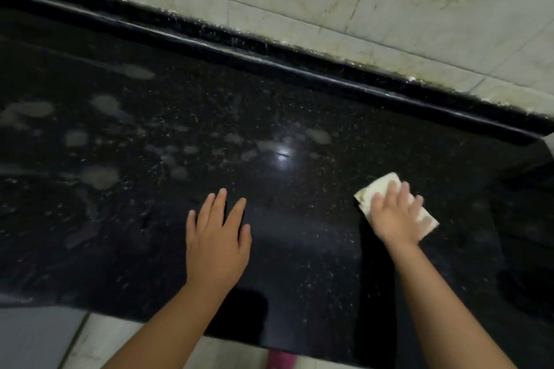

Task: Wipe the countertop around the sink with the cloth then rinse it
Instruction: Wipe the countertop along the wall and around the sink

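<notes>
A view looking down on a black speckled stone counter (299,99) that runs along a pale tiled wall (389,3). A raised black lip (269,60) edges the back of the counter where it meets the wall, and yellowish-brown stains mark the tiles above it.

2 bare forearms reach in from the bottom of the picture. The right hand (395,213) lies flat on a folded cream-white cloth (380,186), fingers spread and pressing it down onto the counter near the right side. The cloth shows beyond the fingertips and again on the right edge of the hand; a corner near the thumb looks soiled.

The left hand (215,237) rests palm down on the bare counter, fingers straight and slightly apart, holding nothing. It sits well to the left of the cloth.

Cloudy grey smears and patches (99,177) spread across the left half of the counter, and a bright spot of reflected light (283,154) shines near the middle. Pale floor tiles (99,338) show below the front edge of the counter, with something pink (280,359) at the bottom edge.
</notes>
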